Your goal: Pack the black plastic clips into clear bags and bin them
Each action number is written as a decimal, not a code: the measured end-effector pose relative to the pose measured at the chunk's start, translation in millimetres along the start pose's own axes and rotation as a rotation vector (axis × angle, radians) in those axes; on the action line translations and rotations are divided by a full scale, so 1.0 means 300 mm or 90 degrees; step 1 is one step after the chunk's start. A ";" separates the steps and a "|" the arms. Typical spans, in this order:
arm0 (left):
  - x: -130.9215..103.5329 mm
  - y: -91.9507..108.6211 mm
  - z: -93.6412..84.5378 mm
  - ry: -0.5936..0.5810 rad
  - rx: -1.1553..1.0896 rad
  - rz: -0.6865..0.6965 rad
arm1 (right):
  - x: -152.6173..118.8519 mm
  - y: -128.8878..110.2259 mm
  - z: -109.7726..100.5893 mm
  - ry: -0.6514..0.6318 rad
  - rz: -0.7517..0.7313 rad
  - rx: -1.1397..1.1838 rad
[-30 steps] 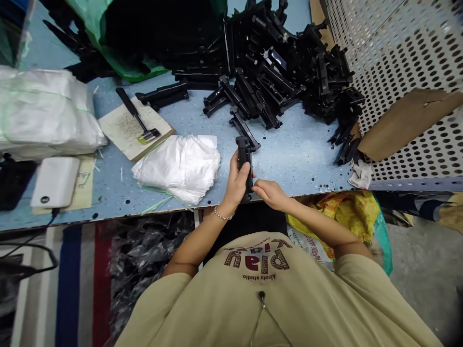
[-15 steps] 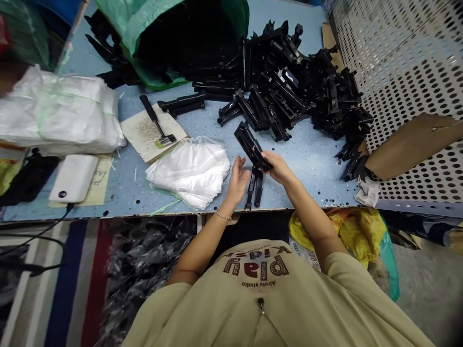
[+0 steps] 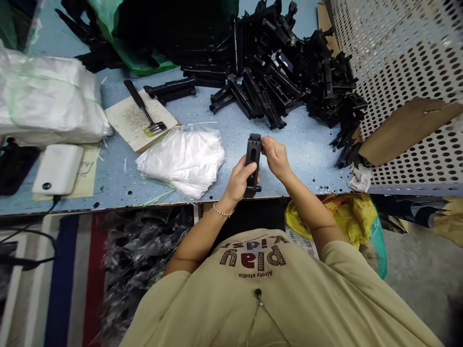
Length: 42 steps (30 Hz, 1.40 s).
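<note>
My left hand (image 3: 238, 180) is wrapped round a long black plastic part (image 3: 253, 152), its thumb lying across the front. The part is upright near the front edge of the table, a slot showing in its face. My right hand (image 3: 275, 156) has its fingers curled and pressed together at the part's upper right edge; whether a small piece is also between them is hidden. Left of my hands lies a fanned stack of white plastic bags (image 3: 184, 161). Beyond them, a large heap of similar black parts (image 3: 275, 72) covers the back of the table.
A hammer (image 3: 146, 113) with a black handle rests on a pale board (image 3: 126, 115). Further left are a bundle of white bags (image 3: 54, 99) and a white power bank (image 3: 58, 168) with a cable. A perforated panel (image 3: 408, 62) and torn cardboard (image 3: 408, 127) stand on the right.
The black part has passed from my right hand into my left and turned upright. My right hand has shifted to its upper edge. The view has moved slightly.
</note>
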<state>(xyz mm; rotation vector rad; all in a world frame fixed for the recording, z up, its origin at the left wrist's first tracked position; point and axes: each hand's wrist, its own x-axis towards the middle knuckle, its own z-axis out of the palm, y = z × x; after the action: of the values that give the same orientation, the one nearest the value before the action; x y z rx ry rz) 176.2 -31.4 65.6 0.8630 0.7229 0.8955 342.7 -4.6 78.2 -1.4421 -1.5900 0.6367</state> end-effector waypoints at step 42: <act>0.013 -0.010 0.049 -0.037 0.081 0.038 | -0.122 0.062 -0.173 0.068 -0.087 -0.154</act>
<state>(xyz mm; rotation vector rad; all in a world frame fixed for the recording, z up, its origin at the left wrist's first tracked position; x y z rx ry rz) 191.1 -33.8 69.1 1.0242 0.7127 0.8806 394.9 -45.6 78.5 -1.4977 -1.7072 0.2903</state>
